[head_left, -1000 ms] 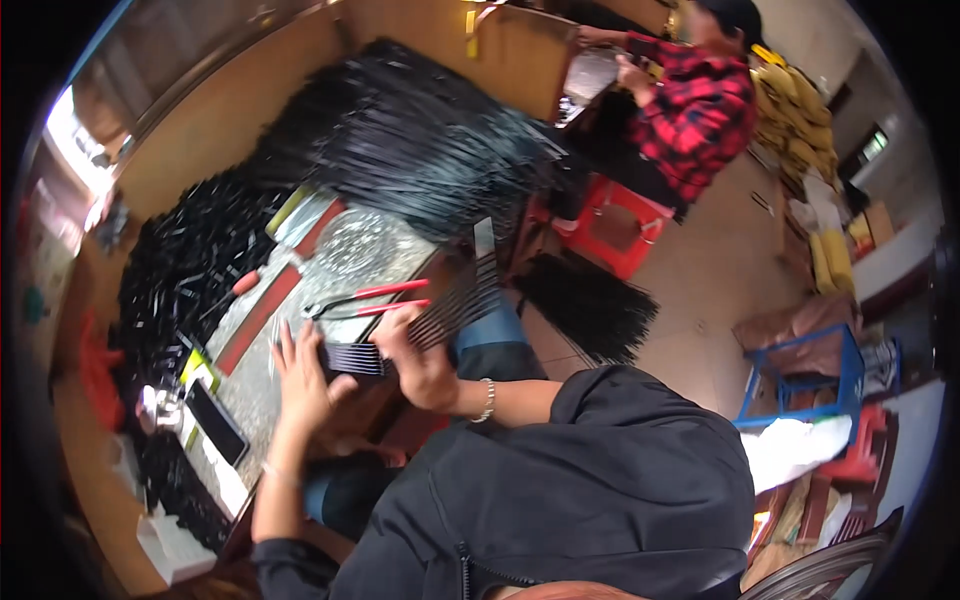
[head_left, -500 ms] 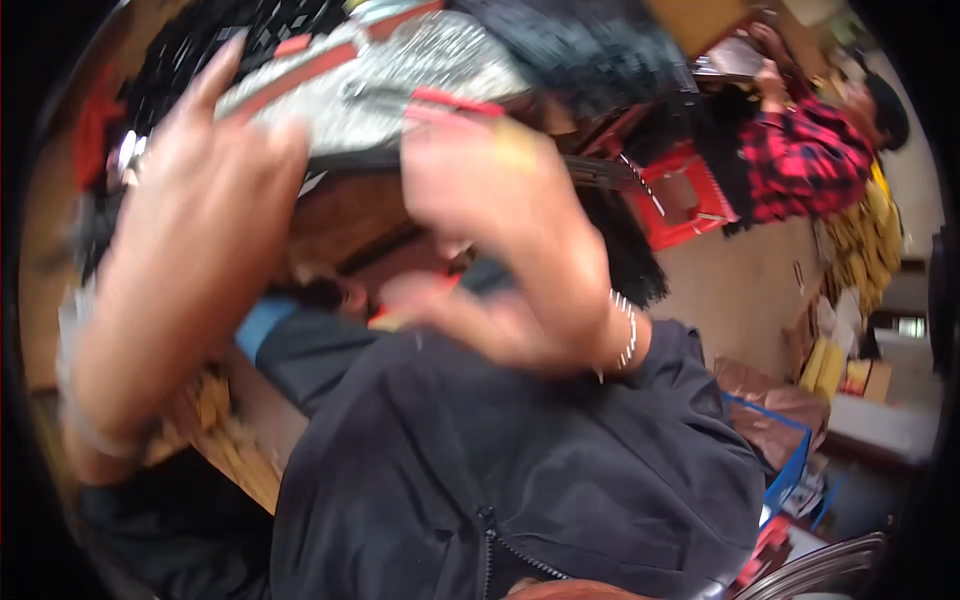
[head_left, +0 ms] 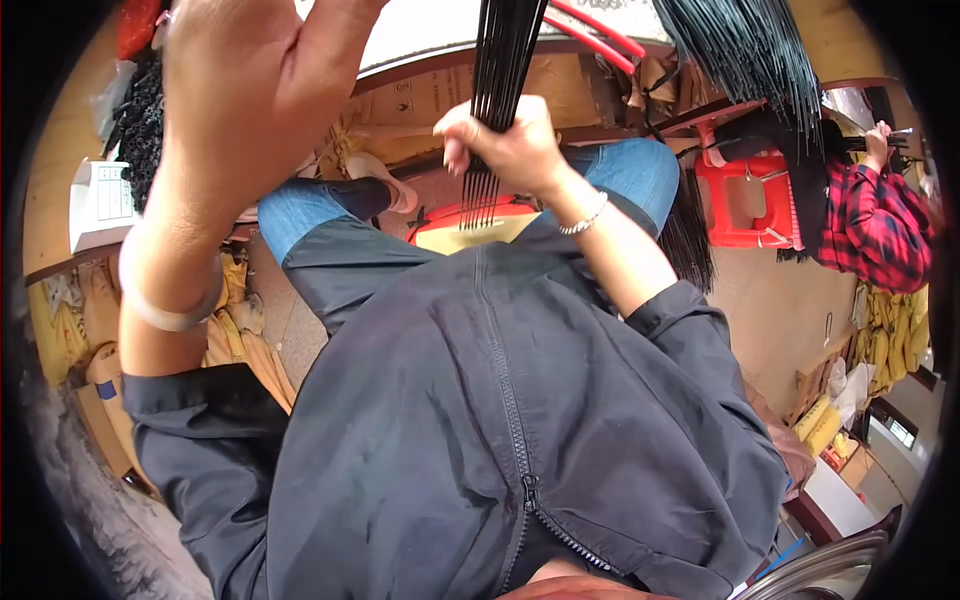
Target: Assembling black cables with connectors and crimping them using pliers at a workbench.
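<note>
**Black rods gathered in the right hand, many more lying loose**

The black jacket [head_left: 400,400], smooth woven cloth with a toothed zip, fills the lower middle. The left hand [head_left: 240,110] looms at the upper left, its thumb spread; the other fingertips pass out of frame, so whether it grips anything cannot be told. At the upper right, a thick pile of rods [head_left: 750,50] overhangs the bench, stiff, thin and dark with a bluish sheen. At top centre stands the bundle [head_left: 500,70], matt black and narrow, its lower ends spaced like comb teeth, its upper end cut off by the frame. The right hand [head_left: 520,145] has its fingers wrapped around it. Judging by this, one bundle is gathered and the pile is left to work through; whether the bundle is finished is unclear. Smallest are smooth red tool handles [head_left: 605,40], just right of the bundle.
</note>
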{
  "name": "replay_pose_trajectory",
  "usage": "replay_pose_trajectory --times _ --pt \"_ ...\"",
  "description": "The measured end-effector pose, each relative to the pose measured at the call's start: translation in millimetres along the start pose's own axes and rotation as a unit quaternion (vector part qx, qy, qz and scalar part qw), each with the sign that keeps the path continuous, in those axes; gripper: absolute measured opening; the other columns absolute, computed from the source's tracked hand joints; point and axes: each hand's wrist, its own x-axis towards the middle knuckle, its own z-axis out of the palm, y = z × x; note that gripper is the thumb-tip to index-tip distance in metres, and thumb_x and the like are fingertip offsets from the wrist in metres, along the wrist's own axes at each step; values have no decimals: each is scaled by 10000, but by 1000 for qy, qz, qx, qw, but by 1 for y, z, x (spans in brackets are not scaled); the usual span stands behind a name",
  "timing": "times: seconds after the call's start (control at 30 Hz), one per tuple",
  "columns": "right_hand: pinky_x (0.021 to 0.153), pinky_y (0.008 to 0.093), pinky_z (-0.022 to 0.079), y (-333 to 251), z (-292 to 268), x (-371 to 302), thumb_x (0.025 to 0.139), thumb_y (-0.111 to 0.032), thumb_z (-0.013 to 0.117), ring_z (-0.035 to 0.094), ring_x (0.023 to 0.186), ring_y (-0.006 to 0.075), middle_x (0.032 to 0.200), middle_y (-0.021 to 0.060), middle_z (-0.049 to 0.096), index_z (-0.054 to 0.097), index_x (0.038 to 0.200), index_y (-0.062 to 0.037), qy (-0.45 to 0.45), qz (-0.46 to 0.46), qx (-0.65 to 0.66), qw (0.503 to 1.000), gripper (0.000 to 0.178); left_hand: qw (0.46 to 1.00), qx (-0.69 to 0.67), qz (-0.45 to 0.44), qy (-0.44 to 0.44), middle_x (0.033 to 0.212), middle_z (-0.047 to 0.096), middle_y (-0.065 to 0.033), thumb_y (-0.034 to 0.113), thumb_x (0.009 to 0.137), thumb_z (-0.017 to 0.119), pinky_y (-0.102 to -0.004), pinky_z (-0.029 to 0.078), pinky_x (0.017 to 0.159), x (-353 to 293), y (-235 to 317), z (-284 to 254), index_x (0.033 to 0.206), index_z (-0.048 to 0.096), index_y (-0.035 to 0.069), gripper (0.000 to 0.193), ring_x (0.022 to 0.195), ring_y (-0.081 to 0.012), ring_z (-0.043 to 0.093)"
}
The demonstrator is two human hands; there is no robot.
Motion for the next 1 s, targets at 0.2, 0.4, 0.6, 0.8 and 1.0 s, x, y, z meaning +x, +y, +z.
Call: replay_pose_trajectory --times 0.2,0.4,0.6,0.8,1.0 --pt "622 242 517 26 11 -18 854 -45 568 610 626 122 711 71 638 627 943 40 -48 78 94 991 137 839 -471 -261 -74 1260 474 -173 309 945 430 -375 322 1021 1 -16 10 1378 253 17 551 1192 -260 448" --pt "715 280 524 -10 -3 10 554 -667 678 629 753 158 832 86 634 481 1111 53 -112 86 262 955 931 735 -576 -316 -166 1205 529 -188 406 911 470 -347 406 944 8 -4 2 1390 194 -29 703 1061 -248 553" --pt "573 259 482 -31 -8 25 957 -337 423 557 577 117 645 59 578 565 951 27 -12 155 95 983 392 712 -628 -112 -291 1351 362 -224 361 879 532 -378 316 1016 -25 32 13 1387 178 -46 741 1228 -307 407" --pt "468 244 478 -18 -14 10 956 -356 408 566 500 129 604 96 576 536 903 30 24 114 73 991 410 888 -342 -288 -107 1041 611 -116 164 867 563 -281 478 765 -19 -67 38 1156 546 11 327 858 -154 592" --pt "438 237 455 -16 -13 15 966 -358 367 550 461 132 573 89 568 529 892 22 44 121 64 990 419 901 44 -421 -94 1042 620 -187 299 847 548 -372 458 847 13 -273 68 1208 519 92 417 959 -318 601"
